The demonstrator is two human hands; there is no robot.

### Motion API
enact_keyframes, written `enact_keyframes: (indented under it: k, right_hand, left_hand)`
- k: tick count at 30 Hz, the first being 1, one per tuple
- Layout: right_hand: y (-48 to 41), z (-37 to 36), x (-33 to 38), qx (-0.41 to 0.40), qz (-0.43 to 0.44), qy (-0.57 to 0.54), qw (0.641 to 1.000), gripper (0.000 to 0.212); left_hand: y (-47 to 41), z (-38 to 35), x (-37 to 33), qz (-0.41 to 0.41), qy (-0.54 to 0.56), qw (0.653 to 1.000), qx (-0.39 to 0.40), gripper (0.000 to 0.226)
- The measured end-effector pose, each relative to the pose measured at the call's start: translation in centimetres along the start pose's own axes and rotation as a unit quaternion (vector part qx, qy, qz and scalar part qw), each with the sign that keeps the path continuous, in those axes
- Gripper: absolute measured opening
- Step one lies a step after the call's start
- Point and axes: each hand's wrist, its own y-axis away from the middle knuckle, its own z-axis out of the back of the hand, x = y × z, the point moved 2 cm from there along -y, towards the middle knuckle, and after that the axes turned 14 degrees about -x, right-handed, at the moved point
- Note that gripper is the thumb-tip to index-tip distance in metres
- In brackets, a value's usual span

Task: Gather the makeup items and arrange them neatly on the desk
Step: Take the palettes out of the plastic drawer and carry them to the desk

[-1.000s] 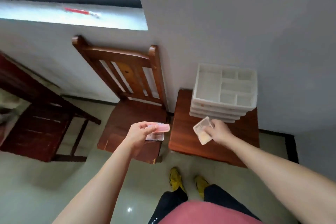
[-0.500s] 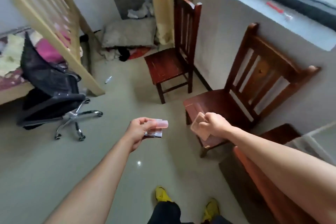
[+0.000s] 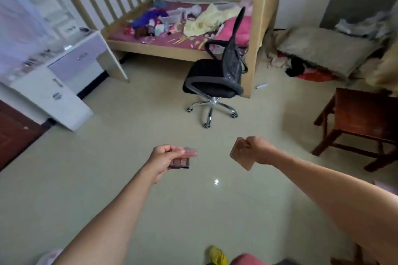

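above the pale tiled floor (image 3: 120,140), the left hand (image 3: 164,157) pinches a thin pink plastic eyeshadow palette (image 3: 180,160) and the right hand (image 3: 259,150) grips a flat tan compact (image 3: 240,154) by its edge, both likely light, stiff, slippery.

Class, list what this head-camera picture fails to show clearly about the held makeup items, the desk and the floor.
- Head view: small items on the white and lilac desk are smeared by motion blur.
- The dark eyeshadow palette: partly covered by the pink flat case and the left hand.
- The flat tan case: the right hand covers one edge; contents unseen.
- The small white object on the floor: too small to identify.
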Motion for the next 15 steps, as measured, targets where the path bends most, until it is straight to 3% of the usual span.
enact_keyframes:
  k: [8,15]
  right_hand:
    - [-10.3,-6.6,18.7,0.06,0.134,0.048,0.988,0.022]
    - [-23.4,-12.6,30.9,0.103,0.188,0.068,0.974,0.026]
  left_hand:
    - [-5.7,15.8,0.3,0.008,0.076,0.99,-0.118,0.005]
    - [-15.5,25.8,-0.7,0.026,0.124,0.976,-0.177,0.03]
